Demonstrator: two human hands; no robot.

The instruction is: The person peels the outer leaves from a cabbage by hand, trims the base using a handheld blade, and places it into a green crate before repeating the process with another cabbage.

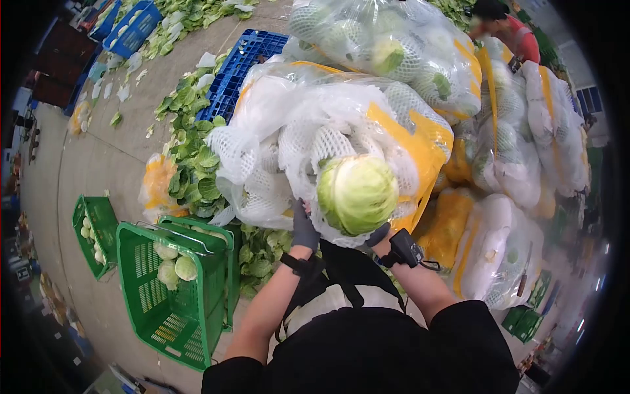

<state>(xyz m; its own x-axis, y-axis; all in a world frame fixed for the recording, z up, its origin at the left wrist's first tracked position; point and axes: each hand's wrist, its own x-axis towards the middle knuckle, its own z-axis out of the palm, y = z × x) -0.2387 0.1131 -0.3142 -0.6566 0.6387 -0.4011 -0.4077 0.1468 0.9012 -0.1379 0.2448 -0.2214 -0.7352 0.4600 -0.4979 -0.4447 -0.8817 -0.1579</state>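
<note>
In the head view, the cabbage (pixel 357 195), lying in its net (pixel 338 238) against the bag (pixel 257 125), hides most of the right hand (pixel 378 234); I cannot tell its grip. The left hand (pixel 304 228) grips the net. Three smaller cabbages (pixel 186 268) show in the large crate (pixel 136 289); one co-worker (pixel 522 39) is blurred.

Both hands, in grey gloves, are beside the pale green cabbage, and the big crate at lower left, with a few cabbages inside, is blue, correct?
Not quite: the head view shows the big crate is green, not blue. The rest stands: a few cabbages inside it, and the grey-gloved left hand and right hand beside the pale green cabbage.
</note>
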